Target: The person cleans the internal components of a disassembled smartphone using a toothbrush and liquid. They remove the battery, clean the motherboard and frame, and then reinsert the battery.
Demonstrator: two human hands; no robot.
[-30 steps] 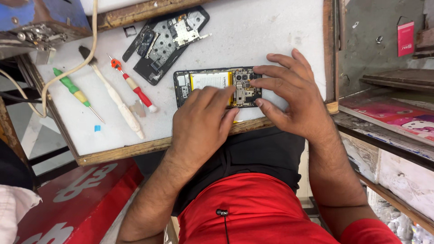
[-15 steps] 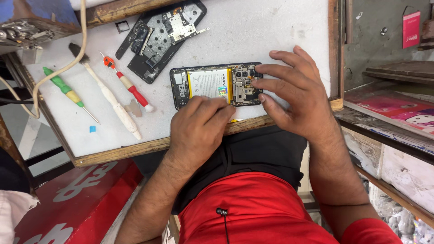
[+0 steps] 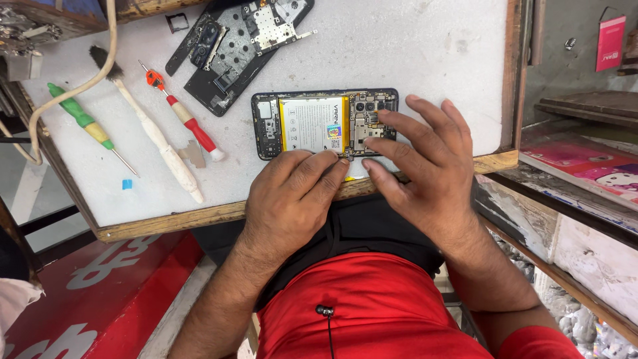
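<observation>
Head view: opened phone lies flat near the worktop's front edge. Left hand pins its lower rim, fingers flat, gripping nothing. Right hand spread, fingertips on the circuit board. Risk: pressure could crack connectors or nudge the phone off the edge.

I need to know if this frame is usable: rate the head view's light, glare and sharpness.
Head view: light is even and soft, with only faint shadows under the left hand and right hand; the white worktop is bright but not blown out; the opened phone and red screwdriver are sharp; the frame edges bow slightly.
</observation>
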